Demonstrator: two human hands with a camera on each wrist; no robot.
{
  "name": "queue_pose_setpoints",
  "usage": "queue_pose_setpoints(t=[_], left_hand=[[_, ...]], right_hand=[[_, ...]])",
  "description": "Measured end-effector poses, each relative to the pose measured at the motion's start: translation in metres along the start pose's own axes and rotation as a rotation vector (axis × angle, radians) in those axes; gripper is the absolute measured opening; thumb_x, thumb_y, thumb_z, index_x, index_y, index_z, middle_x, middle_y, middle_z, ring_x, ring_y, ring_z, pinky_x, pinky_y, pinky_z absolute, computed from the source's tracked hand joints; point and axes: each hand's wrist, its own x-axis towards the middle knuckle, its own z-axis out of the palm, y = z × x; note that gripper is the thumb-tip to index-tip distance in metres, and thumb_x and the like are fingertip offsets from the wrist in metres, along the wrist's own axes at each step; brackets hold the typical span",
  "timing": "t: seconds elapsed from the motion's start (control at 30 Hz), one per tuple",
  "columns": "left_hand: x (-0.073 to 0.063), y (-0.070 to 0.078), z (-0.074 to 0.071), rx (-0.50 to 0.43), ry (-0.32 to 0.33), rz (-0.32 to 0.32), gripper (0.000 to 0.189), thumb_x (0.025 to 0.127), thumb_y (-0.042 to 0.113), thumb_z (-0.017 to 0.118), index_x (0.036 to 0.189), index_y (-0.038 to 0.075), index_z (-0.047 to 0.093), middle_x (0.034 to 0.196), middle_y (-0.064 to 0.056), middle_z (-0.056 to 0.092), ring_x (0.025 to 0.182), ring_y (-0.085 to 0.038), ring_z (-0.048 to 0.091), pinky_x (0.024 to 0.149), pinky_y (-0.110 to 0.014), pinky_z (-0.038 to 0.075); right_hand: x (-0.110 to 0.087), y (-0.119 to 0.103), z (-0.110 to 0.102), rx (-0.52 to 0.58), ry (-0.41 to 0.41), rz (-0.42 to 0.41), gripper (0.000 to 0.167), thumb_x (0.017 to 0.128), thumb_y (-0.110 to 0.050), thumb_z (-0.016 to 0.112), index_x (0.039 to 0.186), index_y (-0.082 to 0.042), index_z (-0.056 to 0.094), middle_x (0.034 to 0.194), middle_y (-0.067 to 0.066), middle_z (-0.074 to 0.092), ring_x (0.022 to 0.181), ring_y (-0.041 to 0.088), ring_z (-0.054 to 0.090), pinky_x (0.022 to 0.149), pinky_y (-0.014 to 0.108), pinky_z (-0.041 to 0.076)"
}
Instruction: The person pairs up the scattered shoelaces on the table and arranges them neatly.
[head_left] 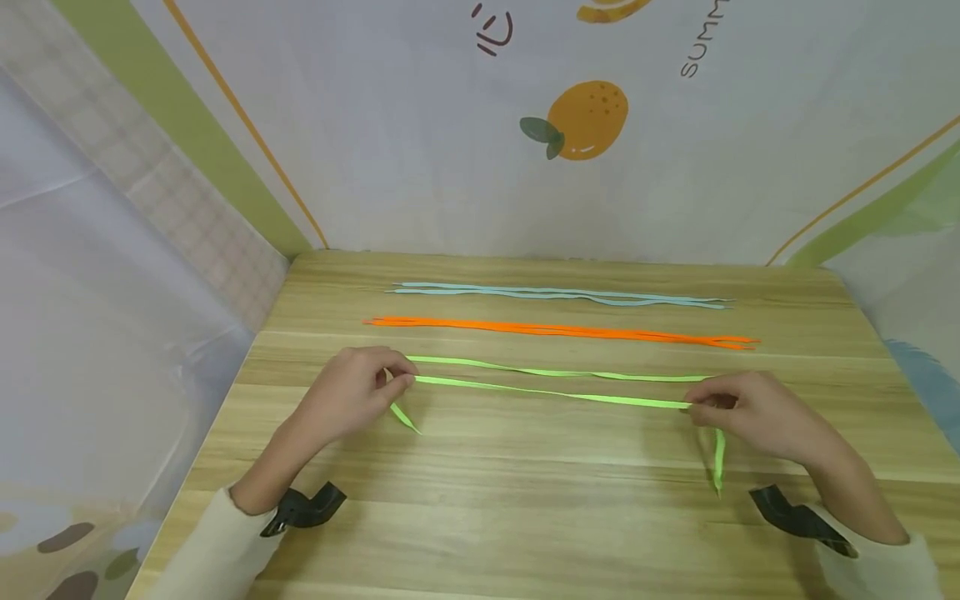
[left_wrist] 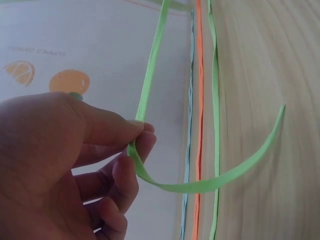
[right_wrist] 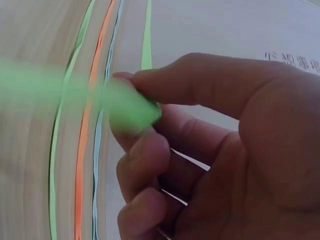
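Note:
A bright green flat shoelace [head_left: 630,402] is stretched between both hands. My left hand [head_left: 352,392] pinches it between thumb and index finger, and its loose end [left_wrist: 245,172] curves down past the fingers. At the other side my right hand [head_left: 757,408] pinches the same lace, with a tail [head_left: 719,462] hanging toward the table; that tail is blurred in the right wrist view. Just behind, a second green shoelace [head_left: 480,363] lies nearly straight on the table, its ends hidden by the hands.
Farther back on the wooden table [head_left: 480,517] lie orange shoelaces [head_left: 570,332] side by side, then light blue shoelaces [head_left: 450,292] near the far edge. A white printed cloth [head_left: 420,167] hangs behind the table. Black straps [head_left: 307,510] show at the wrists.

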Motion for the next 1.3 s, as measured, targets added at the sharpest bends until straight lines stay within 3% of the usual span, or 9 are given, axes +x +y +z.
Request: queue_pose_setpoints(t=[0.23, 0.43, 0.77, 1.0, 1.3], left_hand=[[0.000, -0.010, -0.007, 0.004, -0.009, -0.045, 0.007, 0.102, 0.011, 0.079, 0.105, 0.009, 0.085, 0.090, 0.007, 0.076, 0.071, -0.011, 0.058, 0.066, -0.035, 0.050], [0.002, -0.017, -0.009, -0.004, -0.023, -0.050, 0.006, 0.101, 0.011, 0.080, 0.102, 0.008, 0.085, 0.083, 0.008, 0.073, 0.067, -0.011, 0.058, 0.065, -0.035, 0.049], [0.001, -0.023, -0.010, 0.001, -0.040, -0.051, 0.006, 0.101, 0.012, 0.081, 0.102, 0.008, 0.086, 0.084, 0.008, 0.074, 0.071, -0.011, 0.060, 0.068, -0.036, 0.051], [-0.001, -0.032, -0.012, -0.015, -0.059, -0.082, 0.009, 0.101, 0.012, 0.080, 0.106, 0.008, 0.087, 0.087, 0.004, 0.077, 0.069, -0.012, 0.059, 0.066, -0.035, 0.050], [-0.004, -0.046, -0.014, -0.019, -0.063, -0.117, 0.013, 0.103, 0.013, 0.079, 0.110, 0.006, 0.086, 0.091, 0.003, 0.078, 0.077, -0.014, 0.065, 0.075, -0.040, 0.054]], right_hand=[[-0.009, 0.016, -0.016, 0.013, -0.022, 0.045, 0.020, 0.110, -0.014, 0.068, 0.122, -0.005, 0.081, 0.104, -0.002, 0.079, 0.094, 0.006, 0.070, 0.080, 0.028, 0.057], [-0.016, 0.033, -0.025, 0.035, -0.005, 0.050, 0.018, 0.112, -0.015, 0.066, 0.120, -0.007, 0.081, 0.102, 0.001, 0.075, 0.090, 0.011, 0.067, 0.076, 0.026, 0.052], [-0.025, 0.057, -0.034, 0.048, -0.009, 0.147, 0.032, 0.114, -0.020, 0.064, 0.133, 0.003, 0.075, 0.115, 0.009, 0.077, 0.099, 0.005, 0.068, 0.081, 0.021, 0.052], [-0.031, 0.068, -0.038, 0.061, -0.015, 0.212, 0.038, 0.116, -0.025, 0.059, 0.134, 0.007, 0.072, 0.110, 0.009, 0.074, 0.084, 0.015, 0.055, 0.063, 0.032, 0.043], [-0.036, 0.085, -0.043, 0.013, -0.026, 0.276, 0.042, 0.118, -0.030, 0.057, 0.134, 0.007, 0.072, 0.115, 0.007, 0.075, 0.097, 0.003, 0.059, 0.076, 0.037, 0.050]])
